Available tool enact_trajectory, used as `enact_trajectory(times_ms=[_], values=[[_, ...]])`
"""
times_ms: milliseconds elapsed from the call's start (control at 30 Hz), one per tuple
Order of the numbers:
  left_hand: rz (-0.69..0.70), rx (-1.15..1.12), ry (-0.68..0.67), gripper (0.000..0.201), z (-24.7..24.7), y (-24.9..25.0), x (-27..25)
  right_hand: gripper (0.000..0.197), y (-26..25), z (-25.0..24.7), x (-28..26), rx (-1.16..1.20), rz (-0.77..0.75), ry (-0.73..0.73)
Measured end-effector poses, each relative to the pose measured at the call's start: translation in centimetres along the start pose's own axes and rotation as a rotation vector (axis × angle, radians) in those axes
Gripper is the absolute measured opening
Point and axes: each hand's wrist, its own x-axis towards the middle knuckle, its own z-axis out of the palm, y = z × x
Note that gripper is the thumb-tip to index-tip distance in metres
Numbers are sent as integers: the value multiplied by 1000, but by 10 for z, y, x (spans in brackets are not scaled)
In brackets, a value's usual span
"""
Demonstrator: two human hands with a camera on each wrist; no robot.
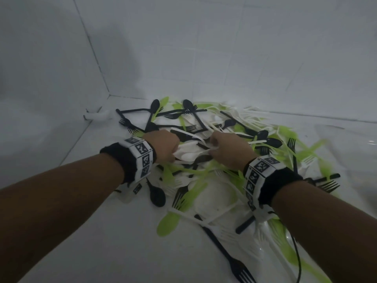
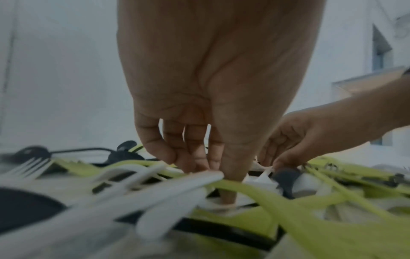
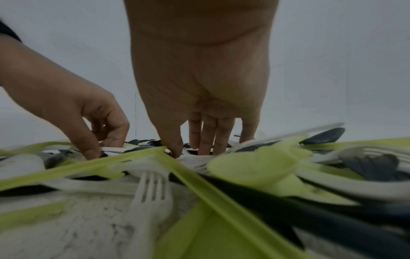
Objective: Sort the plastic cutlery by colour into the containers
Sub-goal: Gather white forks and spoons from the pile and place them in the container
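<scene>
Countless black, green and white cutlery [image 1: 204, 176] tangle around both hands [image 1: 195, 149].

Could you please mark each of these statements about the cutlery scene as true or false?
1. The pile mixes black, white and green pieces. True.
2. The left hand holds white cutlery. True.
3. The right hand rests flat on bare floor. False: it reaches into the pile, fingertips among white pieces.
4. A black fork lies nearest the camera in the head view. True.
5. All green pieces are already in a container. False: they lie scattered in the pile.
</scene>
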Motion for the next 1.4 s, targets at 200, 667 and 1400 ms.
enact_trajectory(times_ms=[200, 667, 1400], values=[[-61, -388, 69, 9, -15, -10, -9, 22, 0, 1, 5, 58, -27, 76], [-196, -1479, 326, 14, -31, -17, -38, 17, -24, 3, 26, 40, -231, -16], [-390, -561, 221, 26, 54, -126, -115, 35, -100, 27, 59, 114, -194, -110]])
